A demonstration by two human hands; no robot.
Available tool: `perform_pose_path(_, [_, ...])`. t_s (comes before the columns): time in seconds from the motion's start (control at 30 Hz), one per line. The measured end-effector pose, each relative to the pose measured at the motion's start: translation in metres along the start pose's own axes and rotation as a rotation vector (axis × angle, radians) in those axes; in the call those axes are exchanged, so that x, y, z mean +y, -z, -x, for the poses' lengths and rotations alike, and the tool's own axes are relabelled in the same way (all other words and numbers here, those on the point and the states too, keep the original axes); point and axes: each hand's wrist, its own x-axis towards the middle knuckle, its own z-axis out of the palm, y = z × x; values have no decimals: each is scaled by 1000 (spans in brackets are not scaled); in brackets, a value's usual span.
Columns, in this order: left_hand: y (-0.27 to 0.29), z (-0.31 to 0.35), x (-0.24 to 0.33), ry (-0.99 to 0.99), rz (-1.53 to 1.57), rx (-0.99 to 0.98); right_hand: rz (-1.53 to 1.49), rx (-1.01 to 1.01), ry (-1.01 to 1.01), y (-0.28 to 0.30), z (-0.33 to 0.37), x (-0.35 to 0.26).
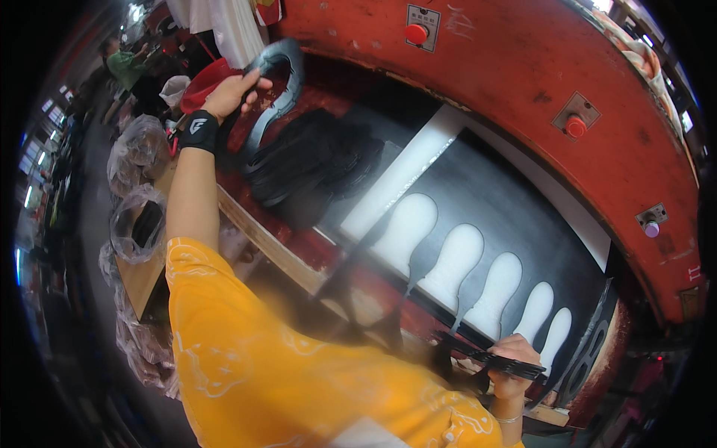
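Red-painted machine housing (493, 67) spanned the top. Left hand (235, 93), upper left, gripped a curved blue-grey metallic band (293, 81); right hand (515, 349), lower right, clutched thin black strips (517, 366).

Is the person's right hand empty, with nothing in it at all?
No, the right hand is holding thin black pieces near the smallest white foot-like shapes.

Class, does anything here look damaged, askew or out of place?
Yes: scuffs and dark marks mar the front of the red machine, suggesting wear. Black pieces near the left hand lie in a rough heap, not squared up.
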Motion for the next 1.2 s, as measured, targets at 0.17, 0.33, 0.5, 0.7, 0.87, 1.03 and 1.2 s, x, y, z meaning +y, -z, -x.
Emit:
perform_pose_path(0.17, [-28,-55,-107,25,-687,195,-46,119,-172,0,9,7])
perform_pose_path(0.33, [-70,-69,-180,100,-915,385,-214,476,-359,69,72,12])
perform_pose_path(0.5, [-65,-75,-148,-61,-781,469,-410,1369,-371,200,217,-20])
perform_pose_path(0.7, [-187,-47,-102,-426,-519,-112,-86,1833,-1459,183,432,-56])
perform_pose_path(0.87, [-275,-24,-85,-464,-801,-132,-238,941,-1932,97,444,25])
perform_pose_path(1.03, [-303,-27,-62,-465,-920,-59,181,1700,-1371,198,430,83])
perform_pose_path(1.2, [-318,-24,-48,-427,-591,-212,617,1558,-588,274,321,49])
